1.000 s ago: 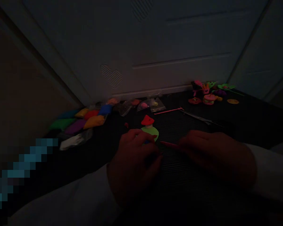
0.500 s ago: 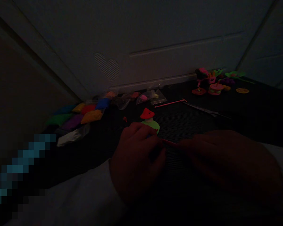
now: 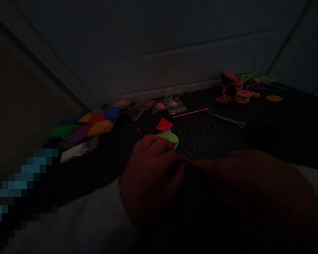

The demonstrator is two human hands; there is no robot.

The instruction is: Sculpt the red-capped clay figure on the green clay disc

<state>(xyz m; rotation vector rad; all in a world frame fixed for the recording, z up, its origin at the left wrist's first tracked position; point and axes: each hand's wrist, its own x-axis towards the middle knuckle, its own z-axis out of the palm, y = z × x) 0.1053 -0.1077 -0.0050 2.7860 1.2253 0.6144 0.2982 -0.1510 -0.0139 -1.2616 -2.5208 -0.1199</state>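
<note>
Red-capped mushroom (image 3: pixel 164 124) stands on green base (image 3: pixel 175 138), partly behind yr L hand (image 3: pixel 152 176); can't tell L grip, too dark. Yr R hand (image 3: pixel 259 180) pinches pink tool (image 3: pixel 186 160), tip nr L.

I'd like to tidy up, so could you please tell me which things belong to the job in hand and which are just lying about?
Apparently in use: pink tool in the right hand; green base by the left hand; red-capped mushroom.

Probably lying about: scissors; pink stick; coloured bags; small models.
</note>
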